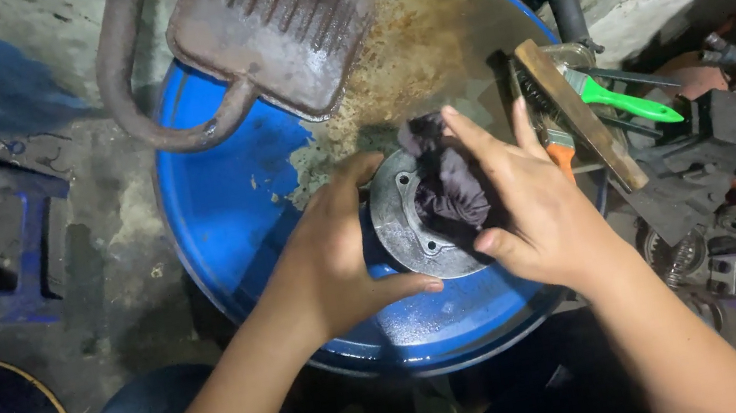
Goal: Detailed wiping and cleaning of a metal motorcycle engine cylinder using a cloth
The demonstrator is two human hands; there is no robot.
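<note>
Both hands close on a round grey metal disc [412,229] that lies on the top of a blue drum [216,192]. The left hand [337,261] grips the disc's near-left edge, thumb curled along the rim and fingers over the top. The right hand [526,200] presses a dark rag [448,178] into the disc's centre, fingers spread over the cloth and thumb tucked beneath it. Just right of the disc, at the drum's edge, lie a wire brush with a wooden back [576,107] and a green-handled tool [629,101]. Farther back, a rusty ribbed metal pedal [273,28] on a curved bar hangs over the drum's stained, gritty patch. Machine parts crowd the floor at right.
</note>
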